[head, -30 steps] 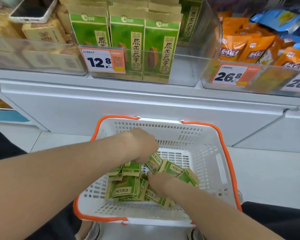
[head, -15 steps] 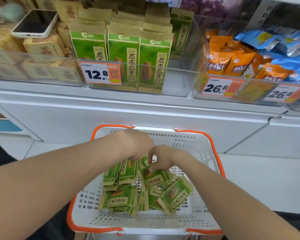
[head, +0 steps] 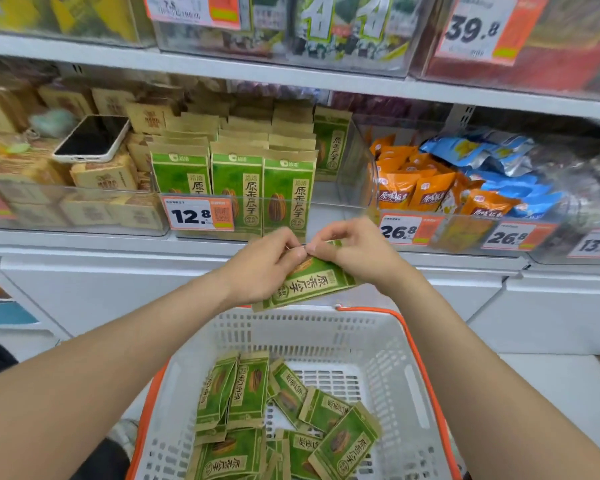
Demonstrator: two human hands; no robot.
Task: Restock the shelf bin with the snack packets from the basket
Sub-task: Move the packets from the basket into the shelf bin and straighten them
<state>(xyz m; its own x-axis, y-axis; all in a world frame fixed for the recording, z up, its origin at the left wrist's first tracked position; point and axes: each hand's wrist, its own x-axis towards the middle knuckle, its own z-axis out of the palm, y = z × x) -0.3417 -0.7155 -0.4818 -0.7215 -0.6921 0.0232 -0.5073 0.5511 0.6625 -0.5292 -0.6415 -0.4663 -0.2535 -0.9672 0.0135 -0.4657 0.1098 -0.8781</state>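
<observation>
While more green packets (head: 250, 393) are lying in the white basket (head: 388, 351), both hands are gripping one green snack packet (head: 312, 284) above it: the left hand (head: 264, 268) and right hand (head: 355, 254) are pinching its upper edge with curled fingers, just below the clear shelf bin (head: 336, 216).

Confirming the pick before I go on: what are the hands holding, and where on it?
One green snack packet, held by both: left hand grips its lower-left part, right hand its upper-right end.

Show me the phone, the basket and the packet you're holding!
phone (head: 92, 138), head view, middle of dark screen
basket (head: 291, 329), head view, white back wall
held snack packet (head: 312, 284), head view, green printed front
</observation>
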